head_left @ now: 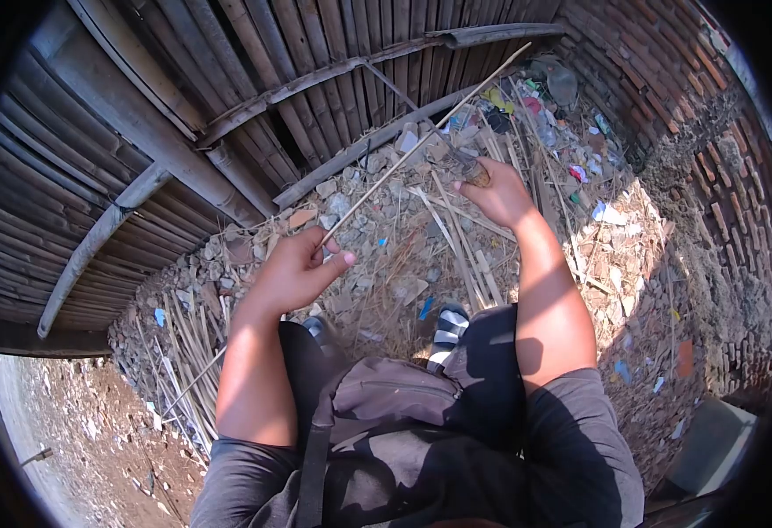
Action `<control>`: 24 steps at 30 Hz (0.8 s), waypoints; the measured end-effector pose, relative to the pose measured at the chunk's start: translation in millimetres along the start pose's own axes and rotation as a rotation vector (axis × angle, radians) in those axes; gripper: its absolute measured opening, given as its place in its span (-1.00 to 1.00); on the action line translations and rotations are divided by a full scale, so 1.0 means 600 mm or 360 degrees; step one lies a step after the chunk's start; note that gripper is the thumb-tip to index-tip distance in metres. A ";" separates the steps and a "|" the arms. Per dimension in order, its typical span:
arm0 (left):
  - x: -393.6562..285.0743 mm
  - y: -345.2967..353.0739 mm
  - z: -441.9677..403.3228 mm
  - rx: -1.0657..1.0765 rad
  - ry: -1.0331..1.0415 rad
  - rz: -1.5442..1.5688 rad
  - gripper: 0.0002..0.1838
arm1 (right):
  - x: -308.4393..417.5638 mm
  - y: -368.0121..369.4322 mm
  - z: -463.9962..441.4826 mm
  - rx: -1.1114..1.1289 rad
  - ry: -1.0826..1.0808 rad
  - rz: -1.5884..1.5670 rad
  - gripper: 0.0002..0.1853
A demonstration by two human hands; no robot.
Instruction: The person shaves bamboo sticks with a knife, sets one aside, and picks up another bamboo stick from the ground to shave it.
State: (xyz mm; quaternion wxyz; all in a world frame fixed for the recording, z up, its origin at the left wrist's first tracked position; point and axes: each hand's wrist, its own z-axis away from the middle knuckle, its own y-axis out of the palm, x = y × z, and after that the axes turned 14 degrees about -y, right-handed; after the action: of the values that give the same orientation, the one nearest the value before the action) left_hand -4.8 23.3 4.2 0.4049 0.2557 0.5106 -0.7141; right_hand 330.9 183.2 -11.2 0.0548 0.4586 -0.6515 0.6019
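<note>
A long, thin bamboo stick (410, 157) runs slantwise across the view, its upper end near the bamboo wall. My left hand (296, 271) is closed around it, thumb sticking out to the right. In my right hand (501, 195) is a knife (471, 169) with a brown handle. Its greyish blade seems to point up and left, passing close to the stick. Whether blade and stick touch, I cannot tell. Split bamboo strips (467, 251) lie on the rubble below my right hand.
A bamboo slat wall (315, 106) curves along the back and left. At right stands a brick wall (720, 211). Stones and litter (570, 132) cover the ground, with more bamboo strips (194, 339) at left. A grey block (711, 447) sits at lower right.
</note>
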 end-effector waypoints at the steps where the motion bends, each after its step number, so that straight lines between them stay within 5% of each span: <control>1: -0.002 0.003 -0.001 -0.0024 0.0021 -0.0046 -0.63 | 0.002 -0.004 0.001 0.0007 0.0046 -0.0065 -0.47; 9: -0.003 0.012 -0.005 -0.0069 0.0004 -0.0167 -0.62 | 0.109 0.061 0.005 0.0537 -0.0527 0.0261 -0.60; 18: 0.007 -0.009 -0.004 -0.0188 0.0032 -0.0197 -0.51 | -0.005 -0.002 0.002 -0.0029 0.0036 -0.0090 -0.43; 24: -0.008 0.011 -0.008 -0.0303 0.0143 -0.0346 -0.52 | 0.039 0.042 -0.002 0.0222 -0.0106 0.0219 -0.46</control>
State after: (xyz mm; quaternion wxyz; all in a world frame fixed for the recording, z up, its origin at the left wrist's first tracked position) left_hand 2.9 28.3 3.0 0.3244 0.1909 0.6183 -0.6900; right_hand 300.2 168.2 -14.8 -0.0404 0.4351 -0.6394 0.6327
